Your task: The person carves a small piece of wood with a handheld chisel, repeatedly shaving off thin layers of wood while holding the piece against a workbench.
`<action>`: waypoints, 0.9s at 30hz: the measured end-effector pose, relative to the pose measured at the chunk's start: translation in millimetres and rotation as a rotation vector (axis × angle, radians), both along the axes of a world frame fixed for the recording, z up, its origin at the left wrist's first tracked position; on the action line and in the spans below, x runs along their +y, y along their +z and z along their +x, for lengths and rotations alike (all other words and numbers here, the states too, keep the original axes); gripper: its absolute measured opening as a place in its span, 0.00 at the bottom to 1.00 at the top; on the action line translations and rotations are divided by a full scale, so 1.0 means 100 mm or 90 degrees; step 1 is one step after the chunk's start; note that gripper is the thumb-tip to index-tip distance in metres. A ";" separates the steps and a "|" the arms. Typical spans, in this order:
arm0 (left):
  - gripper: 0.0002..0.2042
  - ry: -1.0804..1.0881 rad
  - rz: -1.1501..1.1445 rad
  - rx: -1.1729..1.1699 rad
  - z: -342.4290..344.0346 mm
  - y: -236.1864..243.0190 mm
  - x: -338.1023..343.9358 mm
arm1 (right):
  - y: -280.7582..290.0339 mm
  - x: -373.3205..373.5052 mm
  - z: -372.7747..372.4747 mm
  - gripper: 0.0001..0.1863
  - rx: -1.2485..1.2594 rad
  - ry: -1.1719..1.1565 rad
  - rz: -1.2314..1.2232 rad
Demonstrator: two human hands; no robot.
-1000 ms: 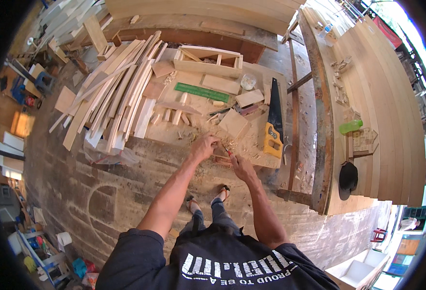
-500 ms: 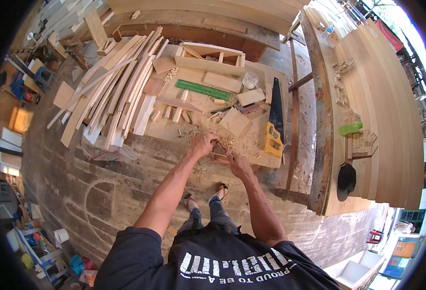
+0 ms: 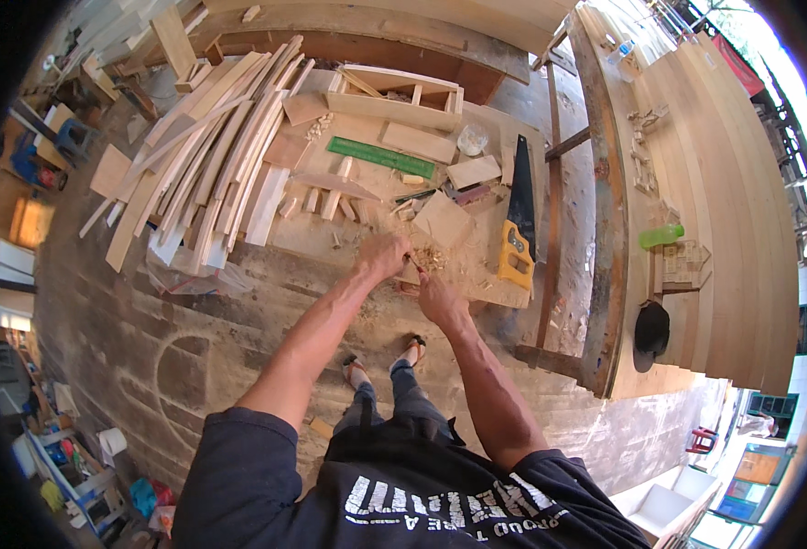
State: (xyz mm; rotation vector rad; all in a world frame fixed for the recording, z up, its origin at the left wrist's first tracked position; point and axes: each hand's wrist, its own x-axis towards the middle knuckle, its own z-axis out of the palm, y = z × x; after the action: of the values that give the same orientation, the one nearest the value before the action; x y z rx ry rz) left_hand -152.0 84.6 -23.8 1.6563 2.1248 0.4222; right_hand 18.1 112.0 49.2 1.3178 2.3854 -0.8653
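Observation:
Over the near edge of the low work board, my left hand is closed around something small that its fingers hide. Just to its right, my right hand grips a slim red-handled tool, whose tip meets the left hand's fingertips. Pale wood shavings lie just beyond the hands. A square wooden piece rests behind the shavings. Farther right lies a handsaw with a yellow handle and black blade. A green ruler lies across the board's middle.
Long wooden strips are piled at the left. An open wooden box stands at the back, near a clear tub. On the right, a long bench bears a green bottle and a black cap.
My right hand has drawn slightly closer to my left, with the red-handled tool still in it. The whole view has shifted a little; the things on the board lie as before.

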 end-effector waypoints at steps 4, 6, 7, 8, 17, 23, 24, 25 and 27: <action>0.07 -0.013 -0.031 0.021 0.05 0.24 0.04 | 0.04 0.00 0.06 0.29 -0.029 -0.040 -0.012; 0.07 -0.003 -0.025 0.021 0.05 0.23 0.01 | 0.05 -0.04 0.13 0.29 -0.001 -0.056 -0.020; 0.06 0.002 -0.018 0.023 0.05 0.21 0.01 | 0.06 -0.07 0.16 0.29 0.014 -0.062 -0.023; 0.06 0.008 -0.012 0.025 0.05 0.19 0.01 | 0.06 -0.10 0.19 0.28 0.001 -0.059 -0.028; 0.03 -0.011 0.023 -0.039 -0.15 0.09 0.02 | -0.11 -0.02 0.45 0.27 0.128 -0.044 0.003; 0.10 0.122 0.093 -0.155 0.05 0.23 -0.15 | -0.24 0.07 0.58 0.28 0.194 -0.127 -0.012; 0.11 0.155 0.114 -0.155 0.10 0.24 -0.17 | -0.24 0.07 0.57 0.28 0.207 -0.138 -0.015; 0.12 0.188 0.135 -0.155 0.16 0.24 -0.19 | -0.24 0.06 0.56 0.29 0.221 -0.150 -0.018; 0.13 0.217 0.121 -0.129 0.26 0.29 -0.17 | -0.28 0.04 0.53 0.28 0.222 -0.163 -0.026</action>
State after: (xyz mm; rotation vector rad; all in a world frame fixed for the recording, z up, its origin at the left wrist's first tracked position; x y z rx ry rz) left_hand -125.9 67.1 5.5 1.2752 2.2687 0.8815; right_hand 71.0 116.0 20.7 1.5926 2.4628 -1.3038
